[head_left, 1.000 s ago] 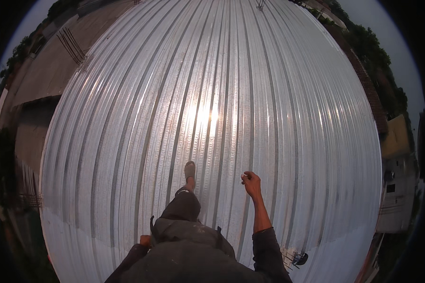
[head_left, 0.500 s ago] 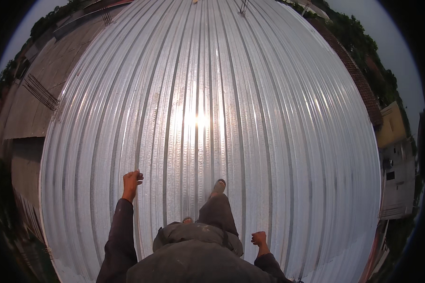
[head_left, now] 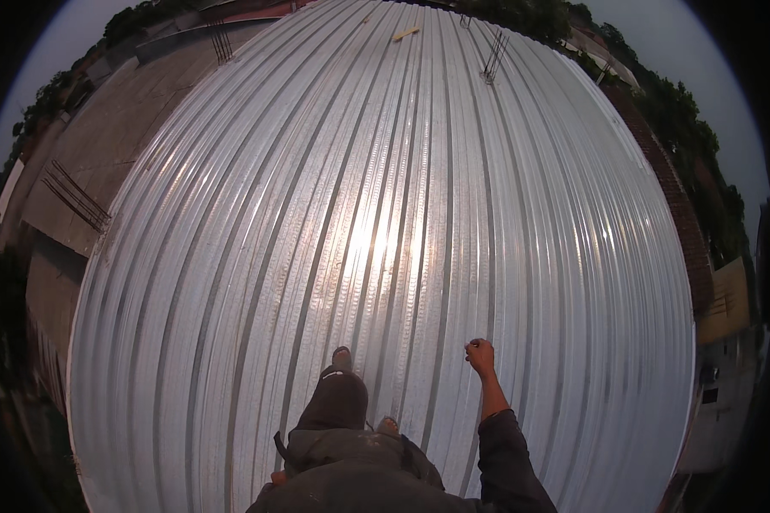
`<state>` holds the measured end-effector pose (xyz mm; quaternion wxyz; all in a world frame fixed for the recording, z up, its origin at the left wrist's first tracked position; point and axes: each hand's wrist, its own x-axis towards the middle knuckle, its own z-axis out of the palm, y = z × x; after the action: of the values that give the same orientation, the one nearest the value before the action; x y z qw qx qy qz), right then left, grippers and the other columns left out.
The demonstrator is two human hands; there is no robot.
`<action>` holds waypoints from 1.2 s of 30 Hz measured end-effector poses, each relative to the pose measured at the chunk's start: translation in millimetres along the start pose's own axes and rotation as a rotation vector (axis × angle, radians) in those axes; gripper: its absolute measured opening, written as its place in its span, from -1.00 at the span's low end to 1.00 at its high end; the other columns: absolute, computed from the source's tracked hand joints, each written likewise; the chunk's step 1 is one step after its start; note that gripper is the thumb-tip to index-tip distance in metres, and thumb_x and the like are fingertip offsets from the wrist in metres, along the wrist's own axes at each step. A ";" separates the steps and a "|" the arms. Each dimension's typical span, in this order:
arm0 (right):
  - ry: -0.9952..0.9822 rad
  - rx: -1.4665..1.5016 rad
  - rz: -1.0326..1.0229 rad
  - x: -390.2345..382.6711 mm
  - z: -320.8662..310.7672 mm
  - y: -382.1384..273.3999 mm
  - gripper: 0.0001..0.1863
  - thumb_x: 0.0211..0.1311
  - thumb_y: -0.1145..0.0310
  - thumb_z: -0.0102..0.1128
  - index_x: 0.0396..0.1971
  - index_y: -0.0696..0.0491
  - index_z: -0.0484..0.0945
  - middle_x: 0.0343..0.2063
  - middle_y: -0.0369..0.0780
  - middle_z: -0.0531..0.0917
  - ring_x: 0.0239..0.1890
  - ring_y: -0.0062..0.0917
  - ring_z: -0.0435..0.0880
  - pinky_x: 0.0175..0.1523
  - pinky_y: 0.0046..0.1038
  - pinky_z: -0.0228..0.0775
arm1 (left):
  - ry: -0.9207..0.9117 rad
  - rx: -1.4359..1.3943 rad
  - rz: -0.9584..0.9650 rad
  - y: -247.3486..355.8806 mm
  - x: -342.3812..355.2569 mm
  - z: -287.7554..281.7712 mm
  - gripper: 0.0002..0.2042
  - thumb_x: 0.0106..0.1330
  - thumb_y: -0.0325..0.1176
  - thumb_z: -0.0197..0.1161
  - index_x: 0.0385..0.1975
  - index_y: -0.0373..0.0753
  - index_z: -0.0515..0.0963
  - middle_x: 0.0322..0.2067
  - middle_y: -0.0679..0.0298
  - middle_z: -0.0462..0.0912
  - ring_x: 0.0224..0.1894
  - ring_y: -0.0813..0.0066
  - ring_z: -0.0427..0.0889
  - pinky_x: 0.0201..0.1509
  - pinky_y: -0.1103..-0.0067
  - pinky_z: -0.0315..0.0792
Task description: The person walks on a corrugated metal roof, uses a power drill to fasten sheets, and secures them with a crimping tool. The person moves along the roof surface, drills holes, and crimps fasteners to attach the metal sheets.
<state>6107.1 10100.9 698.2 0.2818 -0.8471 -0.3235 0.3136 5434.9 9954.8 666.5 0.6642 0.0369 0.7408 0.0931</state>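
My right hand (head_left: 481,354) is raised over the ribbed metal decking (head_left: 539,282), fingers curled inward, and I see nothing in it. Of my left hand (head_left: 279,477) only a small part shows beside my waist; its fingers are hidden behind my dark clothing. Under me, my left foot (head_left: 341,355) stands forward on the sheets, while the right foot (head_left: 388,424) is farther back. Neither hand touches the decking. Sunlight glares off the ribs in front of my feet.
A yellow strip-like object (head_left: 405,34) lies on the far decking. Rebar rods stick up at the far right (head_left: 494,60), the far left (head_left: 222,44) and along the left edge (head_left: 79,198). A concrete slab (head_left: 111,111) borders the left; a tiled roof (head_left: 659,154) borders the right.
My left foot has come forward and the right is now behind. My right hand has swung up and forward; the left has dropped back beside my body. The far yellow object has come fully into view.
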 end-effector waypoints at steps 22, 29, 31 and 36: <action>-0.528 -0.404 0.184 669.8 187.1 -323.8 -0.68 0.13 0.23 0.34 -0.55 0.24 0.67 -0.60 -0.12 0.71 -0.63 -0.40 0.72 -0.55 -0.35 0.58 | 0.032 0.108 0.973 1291.6 112.9 406.4 -0.67 0.35 -0.26 0.19 -0.04 -0.39 0.56 -0.37 0.22 0.63 -0.40 0.46 0.64 -0.36 0.53 0.50; -0.266 0.029 0.344 1005.6 199.3 -628.5 -0.73 0.17 0.32 0.34 -0.36 0.28 0.65 -0.57 -0.15 0.69 -0.61 -0.44 0.70 -0.60 -0.45 0.48 | -0.058 0.101 0.165 1310.0 235.9 411.4 -0.74 0.35 -0.21 0.14 -0.19 -0.30 0.54 -0.40 0.14 0.65 -0.41 0.22 0.67 -0.42 0.29 0.49; -0.220 0.093 0.115 1104.6 195.2 -751.5 -0.68 0.19 0.32 0.31 -0.24 0.31 0.63 -0.50 -0.14 0.71 -0.54 -0.45 0.72 -0.52 -0.46 0.52 | 0.026 0.129 -0.003 1339.7 254.7 417.5 -0.75 0.35 -0.24 0.13 -0.19 -0.30 0.56 -0.39 0.13 0.66 -0.40 0.22 0.68 -0.40 0.26 0.50; -0.075 0.182 -0.189 1340.6 216.9 -954.3 -0.62 0.23 0.32 0.27 -0.13 0.35 0.60 -0.44 -0.08 0.71 -0.50 -0.47 0.71 -0.43 -0.46 0.52 | 0.111 1.226 0.344 1517.7 312.1 439.8 -0.78 0.36 -0.30 0.09 -0.19 -0.27 0.61 -0.37 0.10 0.69 -0.37 0.20 0.70 -0.35 0.19 0.51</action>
<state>6394.3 11735.1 739.8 0.3737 -0.7715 -0.3822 0.3451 5730.2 11536.8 601.2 0.4586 0.5236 0.6765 -0.2405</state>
